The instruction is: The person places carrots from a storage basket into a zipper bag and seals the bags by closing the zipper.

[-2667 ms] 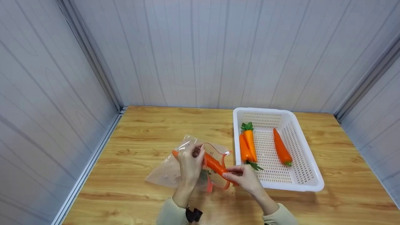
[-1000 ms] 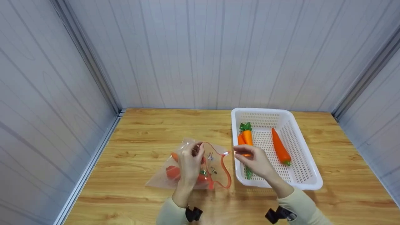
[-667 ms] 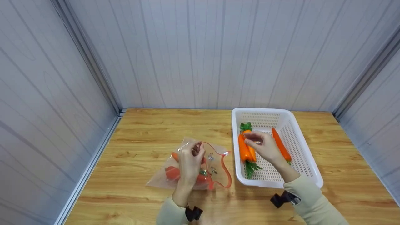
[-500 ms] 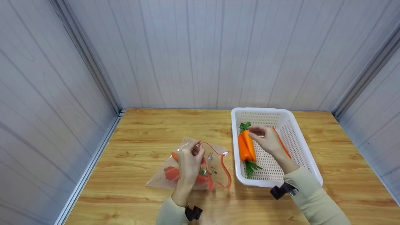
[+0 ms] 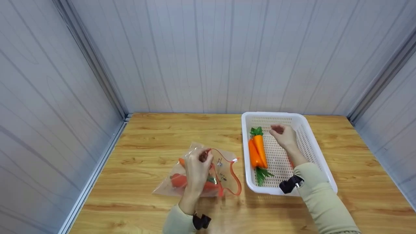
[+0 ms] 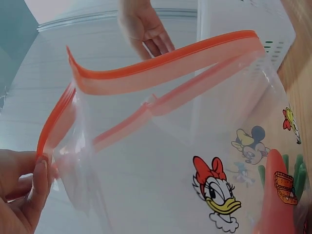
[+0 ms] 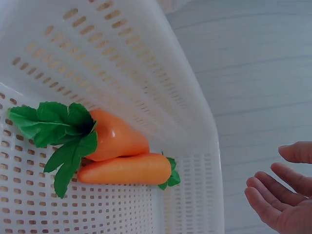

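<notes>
My left hand (image 5: 197,167) pinches the rim of a clear zip bag (image 5: 231,174), whose orange zip edge (image 6: 170,61) gapes wide in the left wrist view. Cartoon figures are printed on the bag, and orange-red carrots (image 5: 178,179) lie inside it. My right hand (image 5: 285,136) is over the white basket (image 5: 245,175), fingers loosely curled and holding nothing. Two orange carrots with green leaves (image 7: 66,129) lie side by side at the basket's left wall, the slimmer one (image 5: 260,151) on the right. A third carrot (image 5: 290,161) is mostly hidden under my right forearm.
The bag lies on a wood-grain table (image 5: 156,130), left of the basket. Pale panel walls (image 5: 214,58) enclose the table at the back and both sides. A black wrist camera (image 5: 201,222) sits on my left wrist, another (image 5: 291,184) on my right.
The carrot that both hands held is now in the bag, and my right hand has let go. That hand moved right and away over the basket. My left hand stays at the rim.
</notes>
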The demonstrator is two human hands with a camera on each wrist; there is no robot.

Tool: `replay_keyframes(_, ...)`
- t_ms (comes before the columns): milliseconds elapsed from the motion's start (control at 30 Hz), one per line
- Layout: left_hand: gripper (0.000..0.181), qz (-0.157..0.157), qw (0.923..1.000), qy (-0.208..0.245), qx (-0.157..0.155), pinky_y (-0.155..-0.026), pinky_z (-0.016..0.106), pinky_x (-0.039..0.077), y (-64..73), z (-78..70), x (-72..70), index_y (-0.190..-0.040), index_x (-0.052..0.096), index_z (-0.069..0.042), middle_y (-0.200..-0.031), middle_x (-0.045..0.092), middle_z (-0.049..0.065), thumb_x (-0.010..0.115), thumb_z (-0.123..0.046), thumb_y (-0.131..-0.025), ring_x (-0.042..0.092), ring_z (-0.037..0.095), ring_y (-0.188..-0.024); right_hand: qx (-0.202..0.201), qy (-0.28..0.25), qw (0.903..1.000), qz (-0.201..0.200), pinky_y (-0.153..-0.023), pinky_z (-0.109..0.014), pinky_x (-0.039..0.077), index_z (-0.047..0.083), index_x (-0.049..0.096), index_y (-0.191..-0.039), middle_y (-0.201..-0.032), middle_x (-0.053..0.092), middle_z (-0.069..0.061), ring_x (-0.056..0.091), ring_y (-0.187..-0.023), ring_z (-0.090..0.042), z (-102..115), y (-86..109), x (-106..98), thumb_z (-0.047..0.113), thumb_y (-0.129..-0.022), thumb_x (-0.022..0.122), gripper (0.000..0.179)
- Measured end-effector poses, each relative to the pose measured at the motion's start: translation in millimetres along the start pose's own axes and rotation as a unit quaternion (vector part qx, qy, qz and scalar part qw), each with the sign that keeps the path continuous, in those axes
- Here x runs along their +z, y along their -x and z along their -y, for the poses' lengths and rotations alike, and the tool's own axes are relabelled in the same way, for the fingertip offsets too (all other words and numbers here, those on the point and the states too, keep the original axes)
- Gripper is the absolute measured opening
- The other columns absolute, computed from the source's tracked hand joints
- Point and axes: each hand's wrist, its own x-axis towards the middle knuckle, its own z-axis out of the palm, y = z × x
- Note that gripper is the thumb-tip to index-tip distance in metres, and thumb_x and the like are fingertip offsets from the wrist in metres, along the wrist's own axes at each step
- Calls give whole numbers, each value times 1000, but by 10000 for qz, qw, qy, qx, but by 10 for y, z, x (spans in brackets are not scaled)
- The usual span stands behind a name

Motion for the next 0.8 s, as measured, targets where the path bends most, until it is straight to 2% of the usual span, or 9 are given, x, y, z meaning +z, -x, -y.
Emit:
replay_keyframes(133,8,-53,10000,-10,34,-45,18,43,6,5,-6,-75,69,-2,-62,57,0,63,3,-73,51,7,-53,194,-41,9998,-98,-85,-38,43,-12,56,-106,-103,57,-27,54,-96,-34,-153,-56,-19,6,-83,57,29)
replay_keyframes(400,6,-93,10000,18,31,-49,18,47,20,6,-11,-76,69,-3,-69,58,2,65,1,-73,56,9,-58,848,-235,9961,-98,-86,-39,43,-12,49,-116,-112,52,-29,50,-103,-35,-431,-88,-87,9,-84,57,40)
replay_keyframes(600,5,-37,9997,252,-13,-49,19,48,33,14,-21,-75,69,-1,-79,56,3,65,2,-73,57,10,-64,1233,-91,9922,143,-93,-42,37,-12,41,-124,-123,42,-30,41,-113,-38,-572,-76,-138,13,-84,57,50)
replay_keyframes(800,5,-136,9996,125,193,-66,33,49,31,31,-33,-76,70,-1,-85,62,5,68,0,-72,58,19,-79,1681,219,9848,387,-97,-44,31,-12,36,-128,-129,36,-31,34,-118,-40,-669,-82,-197,17,-84,57,57)
